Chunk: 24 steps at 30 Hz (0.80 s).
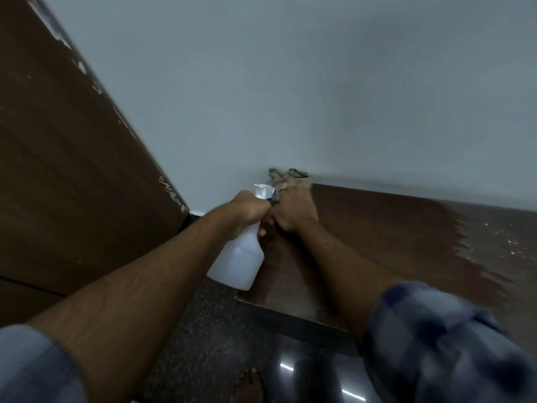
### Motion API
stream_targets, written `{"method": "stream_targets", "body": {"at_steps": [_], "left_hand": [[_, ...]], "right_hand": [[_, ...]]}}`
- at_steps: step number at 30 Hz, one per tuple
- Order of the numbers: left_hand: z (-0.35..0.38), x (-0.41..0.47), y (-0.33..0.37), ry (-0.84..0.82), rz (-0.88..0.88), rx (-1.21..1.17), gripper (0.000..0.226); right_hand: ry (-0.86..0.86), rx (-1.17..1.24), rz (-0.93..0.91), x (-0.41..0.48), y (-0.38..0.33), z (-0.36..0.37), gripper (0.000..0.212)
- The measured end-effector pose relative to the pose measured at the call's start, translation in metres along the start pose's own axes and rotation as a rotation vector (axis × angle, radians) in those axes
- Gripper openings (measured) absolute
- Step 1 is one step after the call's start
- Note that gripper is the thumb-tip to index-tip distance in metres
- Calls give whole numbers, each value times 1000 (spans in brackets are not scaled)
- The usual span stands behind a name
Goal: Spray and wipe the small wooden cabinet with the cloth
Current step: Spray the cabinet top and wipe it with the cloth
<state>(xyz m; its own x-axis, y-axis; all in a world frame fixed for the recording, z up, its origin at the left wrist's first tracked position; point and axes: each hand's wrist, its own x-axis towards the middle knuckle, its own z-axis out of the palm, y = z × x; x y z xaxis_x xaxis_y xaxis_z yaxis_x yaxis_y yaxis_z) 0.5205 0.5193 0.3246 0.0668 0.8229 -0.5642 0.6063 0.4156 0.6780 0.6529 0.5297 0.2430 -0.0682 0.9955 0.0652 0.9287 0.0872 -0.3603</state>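
My left hand [247, 212] grips the neck of a white spray bottle [239, 261], whose body hangs down over the left edge of the small wooden cabinet [377, 242]. My right hand [295, 209] holds a crumpled grey-brown cloth [287, 178] against the cabinet top at its back left corner, close to the wall. The two hands nearly touch. The left part of the cabinet top looks darker and wet; the right part [499, 237] is dull with pale specks.
A pale blue-grey wall [290, 97] runs behind the cabinet. A tall dark wooden panel [66, 170] with chipped edges stands at the left. Dark speckled floor [209, 330] lies below, with my bare foot [251, 385] on it.
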Motion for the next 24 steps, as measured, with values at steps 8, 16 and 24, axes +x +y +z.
{"method": "stream_targets", "body": {"at_steps": [8,16,24], "left_hand": [[3,-22,-25,-1,-26,4,28],[12,-78,-57,25,-81,-30,20],[5,-132,-97,49,-133,-76,19]], "right_hand": [[108,30,241,-82,27,6,57],[90,-45,399,-163,34,-2,69],[-103,112,184,-170,1,6,67]]}}
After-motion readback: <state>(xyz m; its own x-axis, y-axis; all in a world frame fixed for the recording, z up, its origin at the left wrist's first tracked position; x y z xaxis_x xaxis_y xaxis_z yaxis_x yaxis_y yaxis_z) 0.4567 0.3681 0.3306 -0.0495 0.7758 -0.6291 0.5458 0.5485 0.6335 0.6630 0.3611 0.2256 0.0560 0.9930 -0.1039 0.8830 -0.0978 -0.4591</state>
